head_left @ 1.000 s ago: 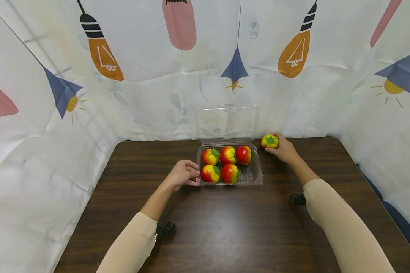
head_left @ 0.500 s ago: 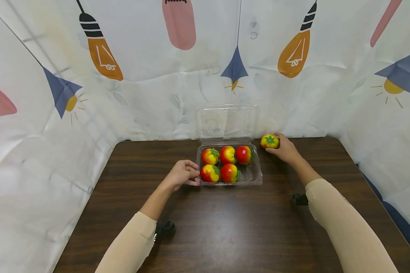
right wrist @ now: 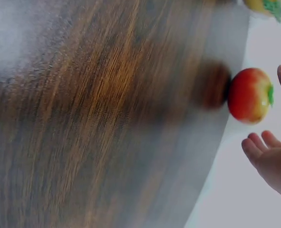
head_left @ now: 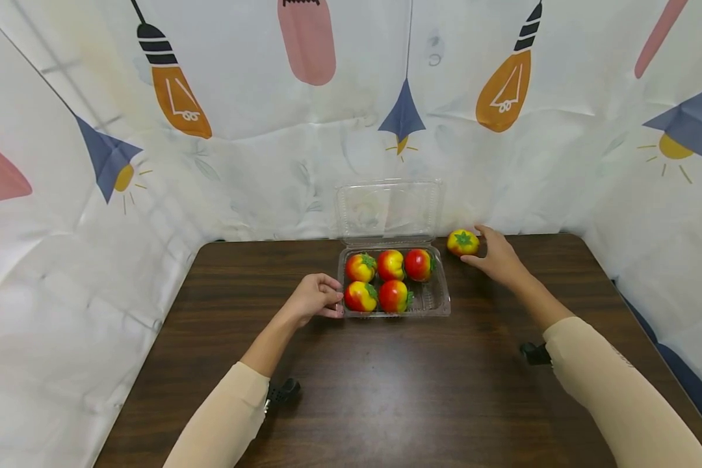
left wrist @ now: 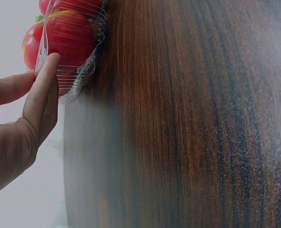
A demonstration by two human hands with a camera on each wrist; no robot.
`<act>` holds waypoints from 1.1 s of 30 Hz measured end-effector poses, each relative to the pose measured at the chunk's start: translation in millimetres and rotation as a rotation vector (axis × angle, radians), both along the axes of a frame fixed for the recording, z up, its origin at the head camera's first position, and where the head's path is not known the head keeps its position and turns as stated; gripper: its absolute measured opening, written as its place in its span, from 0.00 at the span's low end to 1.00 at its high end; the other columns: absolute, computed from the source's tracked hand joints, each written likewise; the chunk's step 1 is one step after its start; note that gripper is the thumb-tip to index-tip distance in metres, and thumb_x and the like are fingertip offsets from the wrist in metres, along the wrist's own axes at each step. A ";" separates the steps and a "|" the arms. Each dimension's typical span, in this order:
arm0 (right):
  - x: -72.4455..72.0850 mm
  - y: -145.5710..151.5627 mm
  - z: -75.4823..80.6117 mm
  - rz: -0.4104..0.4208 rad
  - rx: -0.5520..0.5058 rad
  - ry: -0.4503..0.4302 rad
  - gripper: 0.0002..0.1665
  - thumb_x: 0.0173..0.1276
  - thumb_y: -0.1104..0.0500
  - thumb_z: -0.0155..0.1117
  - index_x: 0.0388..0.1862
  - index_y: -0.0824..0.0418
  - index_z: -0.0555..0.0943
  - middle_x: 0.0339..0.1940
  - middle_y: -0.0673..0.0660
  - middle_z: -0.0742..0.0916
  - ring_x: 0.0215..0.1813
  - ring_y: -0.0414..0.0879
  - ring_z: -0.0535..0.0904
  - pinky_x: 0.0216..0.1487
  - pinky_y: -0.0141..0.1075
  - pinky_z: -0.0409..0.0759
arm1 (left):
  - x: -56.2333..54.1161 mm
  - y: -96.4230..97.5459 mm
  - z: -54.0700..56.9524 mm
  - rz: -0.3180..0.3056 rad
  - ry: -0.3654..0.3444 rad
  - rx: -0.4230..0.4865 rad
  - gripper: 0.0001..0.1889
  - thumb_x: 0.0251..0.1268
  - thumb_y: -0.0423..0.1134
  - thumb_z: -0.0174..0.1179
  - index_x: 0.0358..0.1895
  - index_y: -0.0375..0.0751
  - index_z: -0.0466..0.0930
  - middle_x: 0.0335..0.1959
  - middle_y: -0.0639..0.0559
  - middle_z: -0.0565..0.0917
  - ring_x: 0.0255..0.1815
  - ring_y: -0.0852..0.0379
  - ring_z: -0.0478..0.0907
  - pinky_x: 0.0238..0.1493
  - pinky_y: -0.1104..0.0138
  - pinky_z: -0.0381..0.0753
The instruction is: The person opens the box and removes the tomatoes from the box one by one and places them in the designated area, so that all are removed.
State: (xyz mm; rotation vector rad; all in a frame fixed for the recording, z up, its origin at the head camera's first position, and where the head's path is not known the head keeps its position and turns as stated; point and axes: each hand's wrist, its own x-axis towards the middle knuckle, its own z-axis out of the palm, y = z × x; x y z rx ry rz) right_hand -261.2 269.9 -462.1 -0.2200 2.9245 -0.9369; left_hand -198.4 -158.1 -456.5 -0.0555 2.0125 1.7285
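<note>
I see left hand (head_left: 316, 298) pinching clear box (head_left: 428, 300) at left, five red-yellow fruits (head_left: 390, 265) inside, right hand (head_left: 500, 257) spread, just right of far loose fruit (head_left: 463, 242)

Within my field I counted five fruits (head_left: 390, 265) in one clear container (head_left: 429, 304) and one lone fruit (head_left: 463, 242) beside it, six in all, with my one left hand (head_left: 314, 297), one right hand (head_left: 499, 259), two beige sleeves (head_left: 222, 413), one wooden table (head_left: 380, 390), two printed orange bulbs (head_left: 504, 94) and three printed blue lamps (head_left: 402, 114).
</note>
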 end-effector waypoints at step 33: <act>28.7 -57.9 20.4 0.301 0.020 0.168 0.51 0.64 0.53 0.79 0.80 0.63 0.62 0.79 0.65 0.70 0.79 0.64 0.64 0.77 0.63 0.67 | -0.8 -0.4 0.0 -0.004 0.004 -0.006 0.14 0.73 0.23 0.59 0.57 0.22 0.70 0.30 0.43 0.83 0.26 0.54 0.84 0.43 0.49 0.91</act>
